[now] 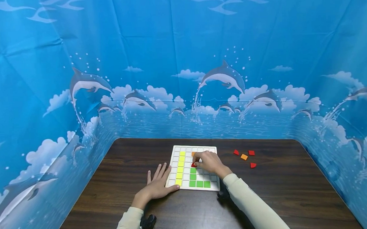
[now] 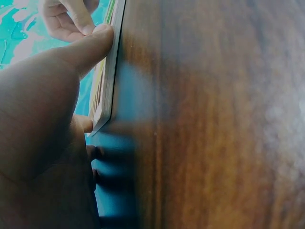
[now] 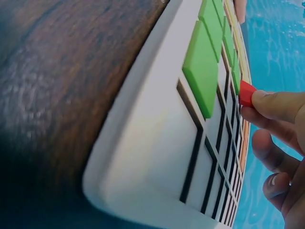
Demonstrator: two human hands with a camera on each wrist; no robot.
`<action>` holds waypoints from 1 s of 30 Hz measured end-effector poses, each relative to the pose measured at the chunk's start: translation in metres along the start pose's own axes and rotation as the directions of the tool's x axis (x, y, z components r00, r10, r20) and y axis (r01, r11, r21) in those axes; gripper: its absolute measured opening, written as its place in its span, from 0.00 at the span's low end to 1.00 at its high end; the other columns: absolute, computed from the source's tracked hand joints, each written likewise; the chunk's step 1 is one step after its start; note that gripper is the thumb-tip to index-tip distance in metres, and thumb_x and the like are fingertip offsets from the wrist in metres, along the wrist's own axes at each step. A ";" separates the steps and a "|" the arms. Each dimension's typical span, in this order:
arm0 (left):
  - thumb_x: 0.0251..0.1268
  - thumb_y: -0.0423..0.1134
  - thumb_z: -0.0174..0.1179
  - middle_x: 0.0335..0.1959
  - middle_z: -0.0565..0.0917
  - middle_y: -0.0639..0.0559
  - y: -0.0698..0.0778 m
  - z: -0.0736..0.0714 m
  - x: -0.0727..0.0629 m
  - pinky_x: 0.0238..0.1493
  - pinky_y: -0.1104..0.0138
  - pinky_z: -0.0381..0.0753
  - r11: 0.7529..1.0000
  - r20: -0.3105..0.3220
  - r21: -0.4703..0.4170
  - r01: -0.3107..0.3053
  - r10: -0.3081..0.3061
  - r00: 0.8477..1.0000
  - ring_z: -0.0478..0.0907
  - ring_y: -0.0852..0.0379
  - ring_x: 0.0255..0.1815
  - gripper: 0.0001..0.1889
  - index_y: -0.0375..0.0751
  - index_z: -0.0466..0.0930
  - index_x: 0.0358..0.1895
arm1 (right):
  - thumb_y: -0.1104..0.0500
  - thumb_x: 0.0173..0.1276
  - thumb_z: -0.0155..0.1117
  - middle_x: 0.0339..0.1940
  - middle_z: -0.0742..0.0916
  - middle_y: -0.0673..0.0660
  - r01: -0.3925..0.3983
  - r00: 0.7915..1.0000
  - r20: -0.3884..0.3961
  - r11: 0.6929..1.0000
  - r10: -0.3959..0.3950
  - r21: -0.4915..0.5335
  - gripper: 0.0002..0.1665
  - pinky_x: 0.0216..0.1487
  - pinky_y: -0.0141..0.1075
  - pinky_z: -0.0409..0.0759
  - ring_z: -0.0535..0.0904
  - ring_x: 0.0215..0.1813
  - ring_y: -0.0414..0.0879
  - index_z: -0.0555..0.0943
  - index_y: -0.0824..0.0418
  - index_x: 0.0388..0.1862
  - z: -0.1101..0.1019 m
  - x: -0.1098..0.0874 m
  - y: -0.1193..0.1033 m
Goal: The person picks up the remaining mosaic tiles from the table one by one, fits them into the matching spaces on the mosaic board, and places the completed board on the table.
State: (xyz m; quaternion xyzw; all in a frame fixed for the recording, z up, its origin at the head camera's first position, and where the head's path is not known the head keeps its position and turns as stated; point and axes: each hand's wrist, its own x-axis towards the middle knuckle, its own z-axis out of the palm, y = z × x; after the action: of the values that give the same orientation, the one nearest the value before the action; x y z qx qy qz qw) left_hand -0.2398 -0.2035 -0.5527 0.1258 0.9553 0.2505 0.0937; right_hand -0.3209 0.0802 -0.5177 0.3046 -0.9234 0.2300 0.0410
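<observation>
A white grid board [image 1: 215,186] lies on the table, with a column of yellow tiles [image 1: 180,164] and an L of green tiles [image 1: 193,177]. One orange tile [image 1: 193,154] shows near its far side, partly behind the right hand [image 1: 210,161]. Thumb and forefinger of that hand pinch a small red tile [image 3: 246,93] at the far end of the green column; whether it sits fully in its cell, I cannot tell. The left hand [image 1: 157,187] has its fingers spread at the board's left edge. Its thumb [image 2: 97,45] touches the near edge of the board.
Right of the board, three loose red tiles [image 1: 251,153] lie around an orange tile [image 1: 244,157] on the dark wooden table [image 1: 274,192]. A blue dolphin-print curtain [image 1: 176,77] stands behind and beside the table. Black wrist devices [image 1: 148,222] sit by both cuffs.
</observation>
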 end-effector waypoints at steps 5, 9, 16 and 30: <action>0.65 0.79 0.57 0.90 0.44 0.39 0.006 -0.007 -0.005 0.78 0.25 0.20 0.999 0.005 -0.036 -0.020 0.020 1.000 0.34 0.35 0.91 0.59 0.45 0.49 0.88 | 0.58 0.73 0.75 0.36 0.92 0.42 0.003 1.000 0.000 1.000 -0.003 0.000 0.03 0.38 0.37 0.79 0.84 0.37 0.37 0.90 0.48 0.38 0.002 0.001 -0.002; 0.64 0.80 0.56 0.91 0.43 0.41 0.004 -0.005 -0.003 0.79 0.28 0.20 1.000 0.016 -0.003 0.003 -0.003 1.000 0.34 0.38 0.91 0.60 0.46 0.49 0.89 | 0.56 0.73 0.75 0.38 0.87 0.44 0.003 1.000 -0.002 0.999 -0.003 -0.045 0.03 0.35 0.36 0.77 0.81 0.35 0.38 0.91 0.48 0.37 0.004 0.002 -0.002; 0.63 0.81 0.56 0.91 0.42 0.45 -0.002 -0.001 0.001 0.80 0.29 0.22 1.000 0.024 0.023 0.014 -0.014 1.000 0.33 0.40 0.92 0.60 0.50 0.47 0.89 | 0.55 0.73 0.75 0.45 0.90 0.46 -0.026 0.999 0.017 0.999 0.027 -0.033 0.04 0.40 0.39 0.83 0.86 0.44 0.43 0.94 0.47 0.42 0.006 -0.001 -0.004; 0.65 0.79 0.58 0.91 0.42 0.45 0.000 -0.002 -0.001 0.81 0.29 0.21 0.999 0.022 0.030 0.016 -0.016 1.000 0.33 0.41 0.92 0.59 0.50 0.47 0.89 | 0.54 0.74 0.74 0.43 0.89 0.45 -0.032 0.999 0.042 0.997 0.035 -0.066 0.04 0.40 0.38 0.82 0.86 0.43 0.41 0.93 0.47 0.45 0.006 -0.003 -0.003</action>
State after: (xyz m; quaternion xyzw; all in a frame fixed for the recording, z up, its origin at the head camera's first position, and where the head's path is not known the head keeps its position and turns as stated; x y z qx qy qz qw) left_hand -0.2397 -0.2043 -0.5508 0.1224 0.9588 0.2339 0.1047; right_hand -0.3165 0.0771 -0.5225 0.2923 -0.9361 0.1940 0.0272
